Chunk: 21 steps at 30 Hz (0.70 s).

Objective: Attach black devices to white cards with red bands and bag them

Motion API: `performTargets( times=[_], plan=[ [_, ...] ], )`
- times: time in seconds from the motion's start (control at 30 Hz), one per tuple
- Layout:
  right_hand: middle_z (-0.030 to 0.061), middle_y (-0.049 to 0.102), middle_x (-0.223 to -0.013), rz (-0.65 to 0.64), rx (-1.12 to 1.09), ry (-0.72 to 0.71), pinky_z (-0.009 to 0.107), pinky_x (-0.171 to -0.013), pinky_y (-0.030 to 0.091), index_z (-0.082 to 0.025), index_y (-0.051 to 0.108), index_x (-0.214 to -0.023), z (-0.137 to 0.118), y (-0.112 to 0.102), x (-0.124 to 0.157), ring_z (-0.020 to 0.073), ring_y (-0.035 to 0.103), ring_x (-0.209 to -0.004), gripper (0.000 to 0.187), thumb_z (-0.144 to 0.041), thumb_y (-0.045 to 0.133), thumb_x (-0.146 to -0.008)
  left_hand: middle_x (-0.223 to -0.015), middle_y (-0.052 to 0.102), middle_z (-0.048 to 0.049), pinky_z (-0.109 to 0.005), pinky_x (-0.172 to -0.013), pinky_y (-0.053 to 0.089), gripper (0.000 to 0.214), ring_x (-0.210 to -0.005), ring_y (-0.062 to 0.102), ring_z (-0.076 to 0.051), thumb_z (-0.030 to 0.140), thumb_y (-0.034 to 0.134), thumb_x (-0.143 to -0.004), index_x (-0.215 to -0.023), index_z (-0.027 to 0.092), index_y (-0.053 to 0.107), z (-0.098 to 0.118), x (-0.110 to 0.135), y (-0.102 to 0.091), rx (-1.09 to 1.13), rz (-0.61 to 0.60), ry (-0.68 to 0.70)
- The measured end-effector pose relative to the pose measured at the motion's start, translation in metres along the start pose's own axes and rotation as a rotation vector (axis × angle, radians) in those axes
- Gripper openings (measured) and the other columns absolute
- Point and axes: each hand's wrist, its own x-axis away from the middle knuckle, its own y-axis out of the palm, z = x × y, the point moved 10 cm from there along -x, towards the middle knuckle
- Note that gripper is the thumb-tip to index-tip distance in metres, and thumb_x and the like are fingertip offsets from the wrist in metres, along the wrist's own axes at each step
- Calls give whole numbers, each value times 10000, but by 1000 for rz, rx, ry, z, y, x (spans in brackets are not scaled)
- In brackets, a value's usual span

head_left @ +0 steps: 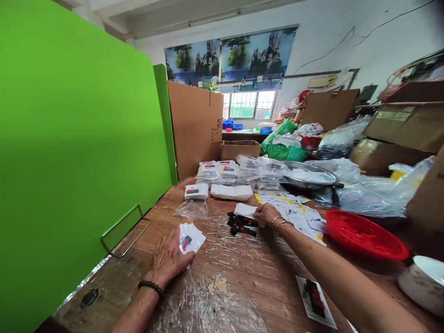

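Note:
My left hand [168, 260] lies on the wooden table [243, 273], its fingers resting on a small clear bag [190, 237] with a white card and a red-and-black part inside. My right hand [266, 214] reaches forward with fingers curled on a white card [244, 210], next to a heap of small black-and-red parts [240, 225]. Printed white-and-yellow cards [298, 213] are spread out to the right of that hand. An empty clear bag [192, 209] lies further ahead on the left.
A green partition [69, 152] with a wire bracket [125, 230] walls the left. Packed bags [217, 169], white card stacks [231, 191], a metal pan [310, 178], cardboard boxes [196, 125] and plastic sacks crowd the back. A red basket [364, 236], white bowl [425, 280] and loose card [315, 300] sit right.

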Motion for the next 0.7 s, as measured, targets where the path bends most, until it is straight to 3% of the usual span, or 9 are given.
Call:
performTargets(
  times=[0.1,0.17,0.23,0.3,0.4,0.5,0.6,0.7],
  plan=[
    [20,643,-577,75,-76,-8,258,-615,379,-204,710,-581,-3,-18,0,174,604,-674,156,-164,615,-698,-1209,634,-149,-447,-917,408,507,-1080,576,-328,292,575,-713,-1202,160,569,0,-5,-4,-64,-24,18],
    [28,672,-656,143,-147,-12,264,-649,402,-213,718,-651,-9,-33,5,190,620,-749,146,-195,596,-727,-1302,581,-170,-520,-994,349,560,-1200,500,-377,326,632,-684,-1217,166,574,1,-7,-17,-37,85,11],
    [33,682,-706,178,-217,-25,268,-651,426,-206,708,-699,-22,-41,16,192,625,-762,141,-248,584,-752,-1360,541,-166,-545,-1050,299,575,-1290,422,-381,336,672,-667,-1215,183,584,8,-6,-31,127,223,18],
    [29,673,-713,141,-351,-49,263,-615,446,-187,676,-722,-42,-36,38,172,617,-698,173,-323,581,-770,-1312,584,-151,-507,-1038,354,532,-1258,474,-337,324,682,-672,-1182,197,600,16,1,-33,457,284,-19],
    [9,618,-656,-91,-827,-72,256,-534,448,-170,594,-681,-77,-2,91,127,547,-559,294,-455,661,-710,-1148,672,-161,-429,-848,518,611,-983,654,-283,355,772,-588,-1145,171,600,34,22,-5,1118,163,-222],
    [-15,575,-612,-307,-1131,-61,238,-483,419,-176,528,-637,-103,31,155,97,490,-509,428,-531,762,-597,-1008,725,-147,-360,-721,554,573,-827,698,-249,423,812,-574,-1043,138,646,72,54,16,1561,-13,-252],
    [-14,579,-610,-398,-1136,-24,234,-473,403,-181,515,-654,-102,50,205,105,504,-521,435,-547,746,-621,-822,749,-107,-347,-650,560,511,-691,700,-237,426,838,-547,-927,115,699,81,86,23,1677,-86,-300],
    [12,627,-708,-322,-989,-42,255,-532,446,-169,610,-822,-89,44,237,141,565,-615,337,-453,716,-675,-772,752,-82,-343,-625,563,476,-635,689,-224,379,866,-493,-867,122,720,69,109,23,1610,-95,-327]
  ],
)
